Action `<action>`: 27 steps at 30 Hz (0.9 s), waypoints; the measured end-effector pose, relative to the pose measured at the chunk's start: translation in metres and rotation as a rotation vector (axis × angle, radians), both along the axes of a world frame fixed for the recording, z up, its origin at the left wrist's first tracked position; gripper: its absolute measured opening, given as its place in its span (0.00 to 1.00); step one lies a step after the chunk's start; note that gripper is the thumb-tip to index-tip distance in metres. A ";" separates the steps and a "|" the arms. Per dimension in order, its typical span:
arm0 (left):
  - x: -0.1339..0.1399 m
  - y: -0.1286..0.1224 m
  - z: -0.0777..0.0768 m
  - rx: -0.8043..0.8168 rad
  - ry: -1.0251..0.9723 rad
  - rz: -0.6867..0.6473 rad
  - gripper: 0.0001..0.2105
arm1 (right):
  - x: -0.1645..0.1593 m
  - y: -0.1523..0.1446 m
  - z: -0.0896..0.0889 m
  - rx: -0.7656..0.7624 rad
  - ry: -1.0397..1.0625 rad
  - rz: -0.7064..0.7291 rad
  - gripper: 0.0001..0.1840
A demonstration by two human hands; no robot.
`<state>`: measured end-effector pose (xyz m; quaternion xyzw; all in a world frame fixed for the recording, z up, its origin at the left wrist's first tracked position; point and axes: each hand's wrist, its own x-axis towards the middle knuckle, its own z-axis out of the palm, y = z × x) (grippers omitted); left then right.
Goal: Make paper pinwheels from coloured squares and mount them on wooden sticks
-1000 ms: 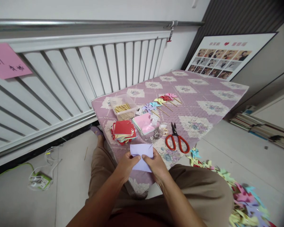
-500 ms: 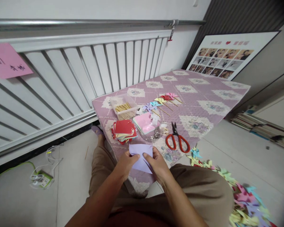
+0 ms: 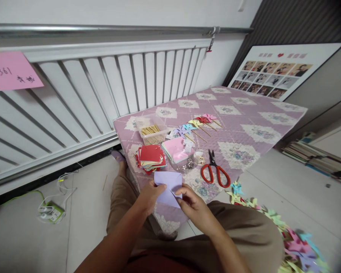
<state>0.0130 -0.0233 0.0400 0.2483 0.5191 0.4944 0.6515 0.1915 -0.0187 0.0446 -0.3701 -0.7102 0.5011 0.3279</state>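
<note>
Lying seemingly finished are five pinwheels (image 3: 195,123); left hand (image 3: 149,197) is clamping an unassembled lilac sheet (image 3: 168,180), right hand (image 3: 197,209) touching, pinch unclear

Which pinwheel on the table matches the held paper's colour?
The row's nearest, the purple pinwheel, matches the held paper; the blue, yellow, red and pink ones differ.

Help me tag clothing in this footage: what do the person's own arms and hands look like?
The left hand and right hand are ungloved, and no watch or bracelet shows at either wrist. No sleeve covers the visible forearms; dark red clothing shows between them at the bottom edge.
</note>
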 end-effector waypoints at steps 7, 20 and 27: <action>-0.001 -0.002 0.002 0.003 0.002 -0.018 0.13 | -0.003 0.002 0.008 0.090 -0.069 0.065 0.10; 0.001 -0.005 0.011 0.123 0.101 -0.013 0.10 | -0.009 0.000 0.013 0.097 -0.075 -0.006 0.06; 0.002 -0.006 0.012 0.059 0.230 0.021 0.10 | -0.017 0.000 0.013 0.039 -0.051 -0.111 0.09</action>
